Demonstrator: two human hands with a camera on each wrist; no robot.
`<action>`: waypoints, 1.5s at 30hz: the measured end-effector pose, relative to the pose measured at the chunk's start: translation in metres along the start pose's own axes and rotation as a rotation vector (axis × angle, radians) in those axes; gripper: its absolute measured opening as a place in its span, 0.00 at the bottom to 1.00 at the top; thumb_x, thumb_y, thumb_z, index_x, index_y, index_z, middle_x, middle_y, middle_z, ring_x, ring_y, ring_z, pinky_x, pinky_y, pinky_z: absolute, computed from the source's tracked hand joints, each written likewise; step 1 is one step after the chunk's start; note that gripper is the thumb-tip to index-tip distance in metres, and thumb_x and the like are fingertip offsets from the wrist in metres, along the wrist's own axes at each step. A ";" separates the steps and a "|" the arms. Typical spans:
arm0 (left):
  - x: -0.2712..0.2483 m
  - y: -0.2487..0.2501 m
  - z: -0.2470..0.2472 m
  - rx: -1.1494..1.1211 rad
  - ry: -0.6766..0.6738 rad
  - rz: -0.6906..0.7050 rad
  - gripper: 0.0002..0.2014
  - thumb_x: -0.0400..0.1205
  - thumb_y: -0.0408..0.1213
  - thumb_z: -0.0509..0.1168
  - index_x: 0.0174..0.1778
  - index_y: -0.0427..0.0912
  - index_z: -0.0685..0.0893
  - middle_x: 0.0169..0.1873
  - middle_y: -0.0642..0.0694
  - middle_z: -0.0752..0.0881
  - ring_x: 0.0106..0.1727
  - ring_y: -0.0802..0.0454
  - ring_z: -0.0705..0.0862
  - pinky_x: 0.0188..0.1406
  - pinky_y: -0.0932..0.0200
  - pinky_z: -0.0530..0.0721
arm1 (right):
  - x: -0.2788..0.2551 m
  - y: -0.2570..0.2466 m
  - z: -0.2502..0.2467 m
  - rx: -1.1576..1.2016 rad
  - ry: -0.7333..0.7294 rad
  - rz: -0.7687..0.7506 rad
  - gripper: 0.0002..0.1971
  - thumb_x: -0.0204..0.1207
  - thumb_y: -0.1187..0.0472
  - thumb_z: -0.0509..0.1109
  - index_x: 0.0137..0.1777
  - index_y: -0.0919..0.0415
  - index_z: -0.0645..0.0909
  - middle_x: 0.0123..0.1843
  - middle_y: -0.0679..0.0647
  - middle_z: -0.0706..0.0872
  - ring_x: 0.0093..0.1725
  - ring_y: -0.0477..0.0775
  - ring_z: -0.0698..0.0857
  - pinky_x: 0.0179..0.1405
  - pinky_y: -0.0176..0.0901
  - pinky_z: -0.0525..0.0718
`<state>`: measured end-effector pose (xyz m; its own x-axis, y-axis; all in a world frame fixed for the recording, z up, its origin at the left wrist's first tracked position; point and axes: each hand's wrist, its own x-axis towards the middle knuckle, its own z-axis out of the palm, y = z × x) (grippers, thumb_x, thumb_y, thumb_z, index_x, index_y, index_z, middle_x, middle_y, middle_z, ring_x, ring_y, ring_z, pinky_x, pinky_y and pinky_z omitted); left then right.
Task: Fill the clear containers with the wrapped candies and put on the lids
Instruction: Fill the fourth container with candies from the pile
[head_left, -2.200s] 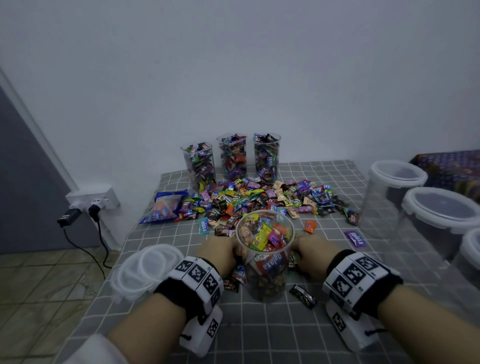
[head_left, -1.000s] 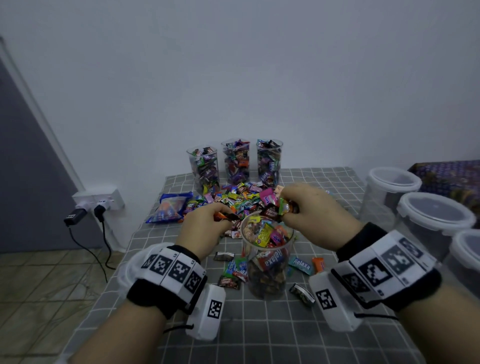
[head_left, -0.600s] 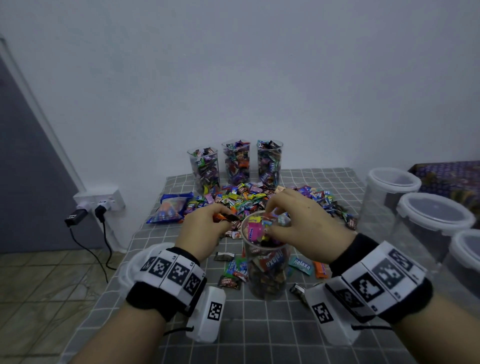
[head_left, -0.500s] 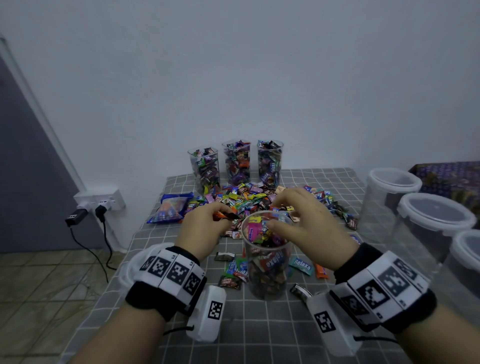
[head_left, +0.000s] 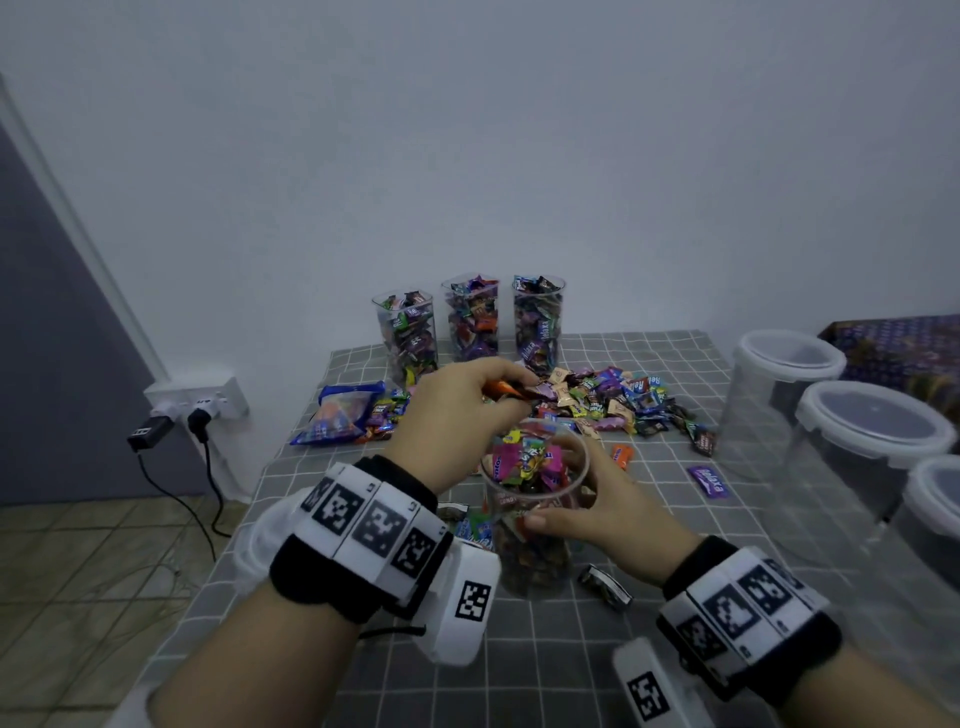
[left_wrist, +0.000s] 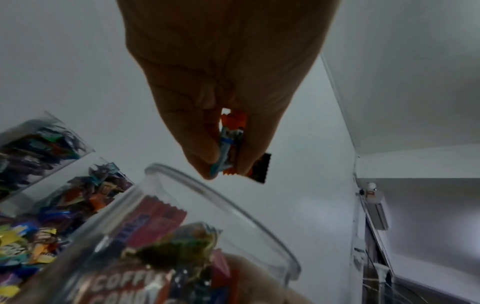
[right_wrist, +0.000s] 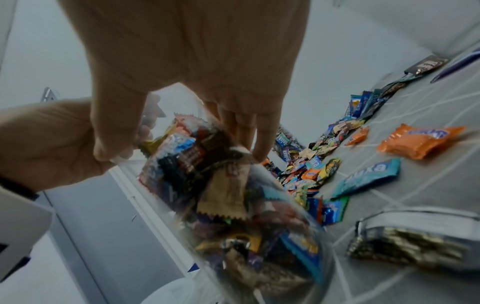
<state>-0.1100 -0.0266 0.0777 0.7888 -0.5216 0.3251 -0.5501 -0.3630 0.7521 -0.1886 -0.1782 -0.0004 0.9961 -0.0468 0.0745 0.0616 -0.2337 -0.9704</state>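
Nearest, the right hand (head_left: 597, 512) wraps its thumb and fingers around the clear container (head_left: 532, 519), which stands heaped with sweets on the checked tablecloth (head_left: 545, 649). Just above its rim, the left hand (head_left: 457, 421) pinches a few wrapped candies (left_wrist: 231, 148). Beyond lies the loose candy pile (head_left: 597, 402), then three filled containers (head_left: 472, 319) by the wall.

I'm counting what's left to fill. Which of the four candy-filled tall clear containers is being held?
The near container, gripped by the right hand; the other three stand untouched in a row at the wall.

Head view high, facing down at table; wrist views close, blurry, share container (head_left: 532, 512).
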 end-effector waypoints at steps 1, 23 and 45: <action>0.001 0.001 0.002 0.025 -0.047 0.003 0.09 0.77 0.37 0.71 0.48 0.58 0.86 0.42 0.55 0.87 0.40 0.57 0.85 0.45 0.59 0.84 | 0.000 0.000 0.000 0.018 -0.002 -0.001 0.38 0.58 0.56 0.84 0.66 0.43 0.68 0.61 0.43 0.83 0.58 0.35 0.83 0.54 0.28 0.80; -0.006 0.009 0.019 0.312 -0.242 0.134 0.11 0.80 0.35 0.64 0.51 0.50 0.90 0.46 0.55 0.89 0.47 0.61 0.84 0.50 0.66 0.79 | -0.001 0.000 -0.001 0.016 0.023 -0.015 0.38 0.63 0.67 0.81 0.70 0.51 0.67 0.60 0.43 0.81 0.58 0.32 0.81 0.59 0.33 0.80; 0.006 -0.100 0.022 0.464 -0.502 -0.406 0.19 0.86 0.43 0.58 0.74 0.49 0.76 0.72 0.46 0.77 0.70 0.46 0.76 0.69 0.50 0.75 | 0.049 0.027 -0.072 -1.002 -0.020 0.572 0.29 0.83 0.53 0.60 0.81 0.58 0.57 0.78 0.60 0.69 0.73 0.59 0.73 0.65 0.44 0.73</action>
<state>-0.0563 -0.0106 -0.0086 0.7950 -0.5252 -0.3037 -0.3913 -0.8264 0.4049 -0.1429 -0.2570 -0.0058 0.8637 -0.3810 -0.3300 -0.4677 -0.8500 -0.2425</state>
